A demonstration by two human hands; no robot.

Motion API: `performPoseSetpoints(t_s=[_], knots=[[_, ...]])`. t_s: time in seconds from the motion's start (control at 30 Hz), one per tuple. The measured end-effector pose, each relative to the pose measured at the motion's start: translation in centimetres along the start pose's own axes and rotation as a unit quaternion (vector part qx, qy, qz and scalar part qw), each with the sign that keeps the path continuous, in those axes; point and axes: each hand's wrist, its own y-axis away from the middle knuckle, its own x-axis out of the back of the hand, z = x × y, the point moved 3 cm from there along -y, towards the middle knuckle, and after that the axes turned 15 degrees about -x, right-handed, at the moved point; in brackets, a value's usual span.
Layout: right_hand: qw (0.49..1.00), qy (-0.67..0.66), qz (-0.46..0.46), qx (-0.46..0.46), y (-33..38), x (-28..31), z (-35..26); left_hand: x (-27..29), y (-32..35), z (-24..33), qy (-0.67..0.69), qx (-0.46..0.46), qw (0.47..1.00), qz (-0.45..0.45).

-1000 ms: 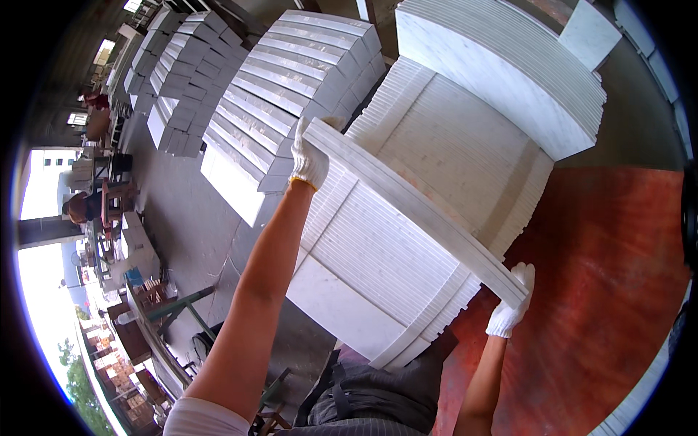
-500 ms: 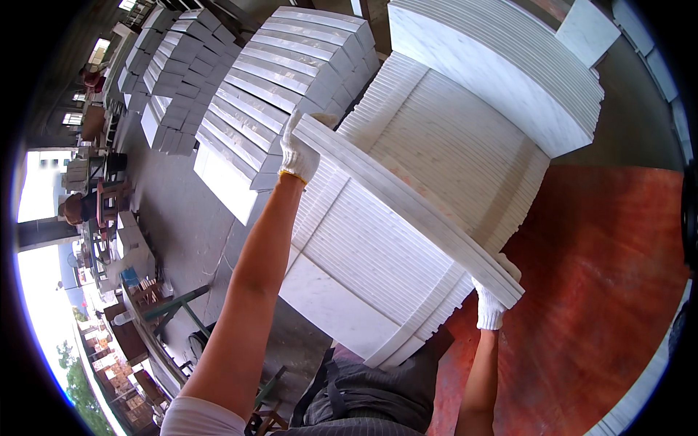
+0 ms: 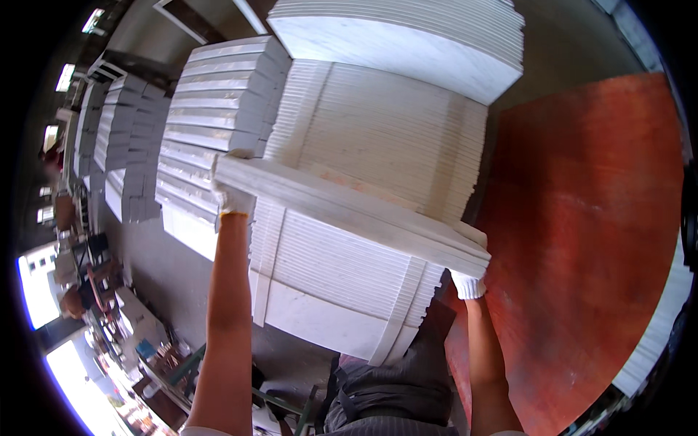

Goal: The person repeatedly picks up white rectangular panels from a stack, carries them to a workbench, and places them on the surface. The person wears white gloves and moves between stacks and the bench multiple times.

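Note:
Between my two hands is a small bundle of white marble tiles (image 3: 349, 211), held on edge and slanting down toward the right. My left hand (image 3: 234, 200), in a white knit glove with a yellow cuff edge, is closed round the bundle's left end. At the right end, my gloved right hand (image 3: 467, 282) grips from the near side, its fingers partly hidden by the tiles. Directly beneath lies a large pack of marble tiles (image 3: 327, 251) on edge, with narrow strips running across it. Whether the bundle touches this pack I cannot tell.
Beyond the pack stands another row of marble tiles (image 3: 392, 54). Stacked white boxes (image 3: 211, 109) are close on the left, with further stacks (image 3: 123, 138) behind. A large reddish-brown board (image 3: 574, 232) spreads out on the right. Benches and clutter line the far left.
The whole view has swung, so the stacks appear farther left and less tilted. Both hands still grip the tile bundle, which now lies closer to level in the picture.

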Motion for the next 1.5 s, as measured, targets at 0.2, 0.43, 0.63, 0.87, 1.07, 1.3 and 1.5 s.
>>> performPoseSetpoints(t_s=[0.2,0.43,0.63,0.87,1.07,1.3,1.5], knots=[[0.996,-0.088,0.027,0.003,-3.6,2.6,-7.5,1.4,-0.6,-0.8,0.007,0.033,0.999,0.038],[0.982,-0.178,0.039,0.046,-4.0,1.8,-6.8,1.1,-0.9,-0.9,-0.015,0.052,0.998,-0.018],[0.975,-0.199,0.030,0.097,-4.5,1.7,-6.7,3.3,-1.4,-2.4,-0.241,-0.037,0.964,-0.110],[0.963,-0.241,0.001,0.117,-5.2,1.5,-5.9,1.0,-0.7,-2.0,0.001,0.049,0.999,0.000],[0.972,-0.214,0.001,0.103,-5.6,2.4,-6.1,1.1,-0.9,-2.7,0.011,0.039,0.999,-0.025],[0.946,-0.151,-0.186,-0.219,-2.2,2.2,-2.4,10.7,3.3,-4.3,-0.117,-0.054,0.983,0.133],[0.903,-0.189,-0.163,-0.350,-0.3,3.0,-9.5,4.9,15.8,1.8,-0.319,0.197,0.920,0.114]])
